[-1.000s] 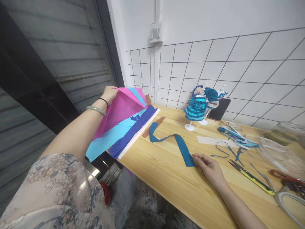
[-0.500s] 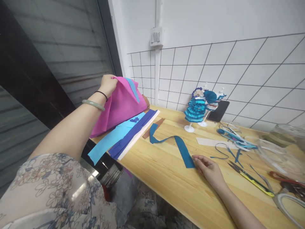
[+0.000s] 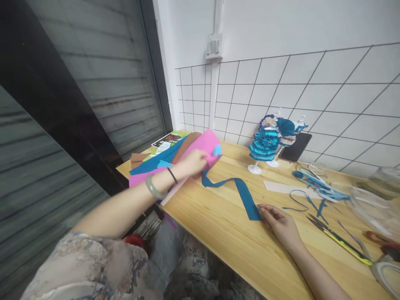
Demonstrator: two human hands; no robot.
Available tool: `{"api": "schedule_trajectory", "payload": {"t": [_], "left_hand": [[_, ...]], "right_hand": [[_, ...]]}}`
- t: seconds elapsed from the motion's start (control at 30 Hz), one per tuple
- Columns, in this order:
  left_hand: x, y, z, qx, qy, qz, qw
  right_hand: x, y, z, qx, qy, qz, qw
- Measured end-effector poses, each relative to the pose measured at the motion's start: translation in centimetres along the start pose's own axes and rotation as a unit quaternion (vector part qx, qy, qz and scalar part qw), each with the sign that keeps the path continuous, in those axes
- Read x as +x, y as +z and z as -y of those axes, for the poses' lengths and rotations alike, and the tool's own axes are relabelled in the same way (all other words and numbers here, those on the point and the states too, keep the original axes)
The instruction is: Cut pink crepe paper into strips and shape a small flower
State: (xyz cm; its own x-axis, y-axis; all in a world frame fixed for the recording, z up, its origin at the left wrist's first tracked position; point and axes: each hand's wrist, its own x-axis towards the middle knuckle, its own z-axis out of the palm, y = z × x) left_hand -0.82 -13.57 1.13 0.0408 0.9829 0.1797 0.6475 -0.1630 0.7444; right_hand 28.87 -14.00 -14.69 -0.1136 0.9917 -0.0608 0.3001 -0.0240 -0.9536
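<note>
The teal strip (image 3: 246, 200) lies in a loose curve on the wooden table (image 3: 203, 225), its near end pinched between the thumb and fingers of your right hand (image 3: 279, 221). Your left hand (image 3: 200, 160), blurred, has its fingers clamped on the pink sheet (image 3: 208, 141), folded over the strip's far end. Blue sheet (image 3: 150, 164) and brown sheet (image 3: 186, 146) lie beside the pink one. Right of the strip, you have a pale strip (image 3: 281, 187) and, near your right hand, yellow-handled snips (image 3: 343, 245). At the far right stands a clear container (image 3: 359, 204); whether the pale bands showing there are inside cannot be told. Behind it, a clear jar (image 3: 387, 177) shows olive-green low down, too blurred to identify.
</note>
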Motion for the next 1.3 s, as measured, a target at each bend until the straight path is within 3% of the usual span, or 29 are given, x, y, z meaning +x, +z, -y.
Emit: {"api": "schedule_trajectory", "payload": {"t": [0.07,0.13,0.2,0.27,0.33,0.4,0.5,0.6,0.7,1.1,1.3], "left_hand": [[-2.7,4.1,-0.5,0.022,0.036,0.082,0.996],[-4.6,6.9,-0.9,0.025,0.065,0.128,0.989],[-5.7,8.3,-1.1,0.025,0.105,0.171,0.979],[-5.8,8.5,-0.5,0.016,0.138,0.200,0.970],[-5.1,7.7,1.0,0.016,0.151,0.170,0.974],[-3.9,6.4,3.6,0.054,0.132,0.080,0.986],[-2.1,3.9,8.7,0.145,0.029,0.004,0.989],[-1.2,1.4,13.5,0.214,-0.032,-0.020,0.976],[-0.9,-0.5,16.6,0.243,-0.055,-0.020,0.968],[1.6,-1.2,20.2,0.300,-0.110,-0.066,0.945],[3.7,-4.8,22.0,0.253,-0.172,-0.090,0.948]], "right_hand": [[-0.1,0.0,0.2,-0.008,0.005,-0.003,1.000],[-0.2,0.0,0.2,-0.014,0.012,-0.007,1.000],[-0.3,-0.1,0.3,-0.014,0.019,-0.012,1.000],[-0.3,-0.1,0.2,-0.010,0.022,-0.015,1.000],[-0.4,-0.1,0.2,-0.008,0.020,-0.014,1.000],[-0.4,-0.1,0.1,-0.012,0.015,-0.013,1.000],[-0.3,0.0,0.0,-0.016,0.002,-0.015,1.000],[-0.2,0.1,-0.1,-0.017,-0.014,-0.015,1.000],[-0.3,0.2,-0.2,-0.026,-0.012,-0.014,0.999],[-0.2,0.2,-0.3,-0.027,-0.015,-0.027,0.999],[0.0,0.3,-0.6,-0.010,-0.012,-0.020,1.000]]}}
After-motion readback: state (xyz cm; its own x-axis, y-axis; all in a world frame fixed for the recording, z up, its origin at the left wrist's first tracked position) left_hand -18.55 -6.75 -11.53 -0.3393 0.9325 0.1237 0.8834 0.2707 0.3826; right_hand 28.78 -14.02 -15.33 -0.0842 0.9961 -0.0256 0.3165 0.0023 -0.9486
